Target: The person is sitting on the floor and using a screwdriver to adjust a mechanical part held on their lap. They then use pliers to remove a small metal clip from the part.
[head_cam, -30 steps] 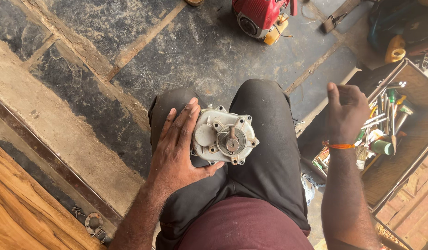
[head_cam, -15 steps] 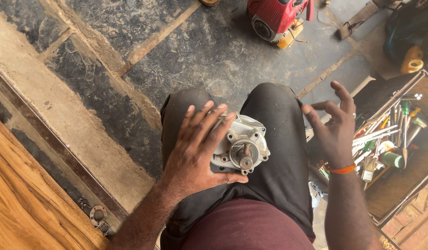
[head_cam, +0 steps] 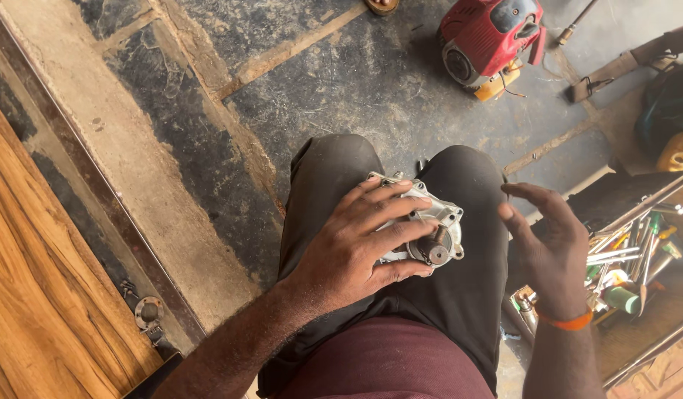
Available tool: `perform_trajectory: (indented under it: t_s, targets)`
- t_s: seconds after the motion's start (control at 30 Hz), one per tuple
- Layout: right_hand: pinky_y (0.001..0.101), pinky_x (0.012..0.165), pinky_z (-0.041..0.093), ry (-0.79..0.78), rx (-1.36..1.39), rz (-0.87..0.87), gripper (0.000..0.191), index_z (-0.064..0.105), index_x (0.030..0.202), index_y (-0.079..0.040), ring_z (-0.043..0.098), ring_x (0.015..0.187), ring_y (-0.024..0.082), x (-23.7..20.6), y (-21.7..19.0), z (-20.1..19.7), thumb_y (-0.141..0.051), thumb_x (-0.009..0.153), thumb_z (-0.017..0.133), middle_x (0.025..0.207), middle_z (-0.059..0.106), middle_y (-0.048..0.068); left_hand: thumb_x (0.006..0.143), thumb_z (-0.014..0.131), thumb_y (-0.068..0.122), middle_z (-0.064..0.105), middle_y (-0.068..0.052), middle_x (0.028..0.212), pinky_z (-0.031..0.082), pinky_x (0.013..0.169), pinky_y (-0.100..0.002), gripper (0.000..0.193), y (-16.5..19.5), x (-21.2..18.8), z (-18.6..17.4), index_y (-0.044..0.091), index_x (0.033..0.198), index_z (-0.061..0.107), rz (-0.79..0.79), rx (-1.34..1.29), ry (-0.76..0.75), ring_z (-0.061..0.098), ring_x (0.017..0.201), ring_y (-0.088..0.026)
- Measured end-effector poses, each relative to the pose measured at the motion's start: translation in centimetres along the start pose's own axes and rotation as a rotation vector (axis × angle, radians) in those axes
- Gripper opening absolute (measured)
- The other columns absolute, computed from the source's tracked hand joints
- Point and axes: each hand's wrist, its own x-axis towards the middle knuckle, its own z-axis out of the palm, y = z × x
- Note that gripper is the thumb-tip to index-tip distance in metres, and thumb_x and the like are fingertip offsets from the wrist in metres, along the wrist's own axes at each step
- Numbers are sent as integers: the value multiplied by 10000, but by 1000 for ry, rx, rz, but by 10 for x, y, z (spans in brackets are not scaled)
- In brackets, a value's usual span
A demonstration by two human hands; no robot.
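Metal housing (head_cam: 430,229) half-hidden under spread left hand (head_cam: 360,247); right hand (head_cam: 552,244) empty, fingers apart.

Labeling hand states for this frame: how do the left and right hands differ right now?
The left hand lies spread over the grey metal housing on the lap, fingers touching it; the right hand hangs free beside the knee, holding nothing. The right hand has an orange band at the wrist; the left wrist is bare. The right hand is nearer the open toolbox. Both are bare, fingers open.
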Motion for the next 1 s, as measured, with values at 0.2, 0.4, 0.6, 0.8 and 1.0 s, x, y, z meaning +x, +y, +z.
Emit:
perform_trajectory:
  t_s: [0.2, 0.4, 0.6, 0.8, 1.0]
  targets:
    - [352, 1064, 541, -162, 144, -259, 390, 684, 1215, -27, 681, 1238, 222, -23, -58, -9, -154, 871, 815, 1267, 711, 120, 918, 817, 293, 621, -21, 1336, 416, 1253, -514, 356, 4, -1, -10, 149, 1206, 665, 32, -34, 23, 545, 1397, -237]
    - [361, 1027, 553, -170, -3, -406, 430, 689, 1150, -52, 683, 1219, 236, -27, -84, 2, -150, 767, 856, 1236, 706, 120, 924, 839, 238, 648, 6, 1162, 568, 1037, -430, 277, 10, -14, -13, 143, 1112, 659, 55, -85, 81, 659, 1160, -200]
    - [387, 1012, 542, -162, -112, -509, 498, 692, 1162, -41, 656, 1215, 269, -29, -86, 16, -197, 730, 881, 1222, 680, 122, 971, 793, 179, 650, -21, 1192, 635, 944, -308, 343, 22, -17, -13, 132, 1268, 629, -5, -299, 142, 708, 1112, -180]
    - [414, 1083, 521, -108, -44, -528, 486, 661, 1224, -46, 637, 1255, 293, -40, -75, 20, -151, 795, 863, 1258, 667, 116, 1002, 741, 72, 676, -84, 1226, 637, 928, -292, 311, 24, -45, 1, 60, 1288, 621, -304, -840, 136, 722, 1074, -150]
    - [406, 1199, 382, 153, -4, -56, 627, 498, 1498, -33, 478, 1461, 304, -63, -18, 44, -140, 941, 766, 1530, 522, 174, 960, 660, -77, 696, -197, 1117, 624, 967, -441, 349, 25, -58, 8, -71, 1296, 564, -576, -1289, 357, 728, 1024, -306]
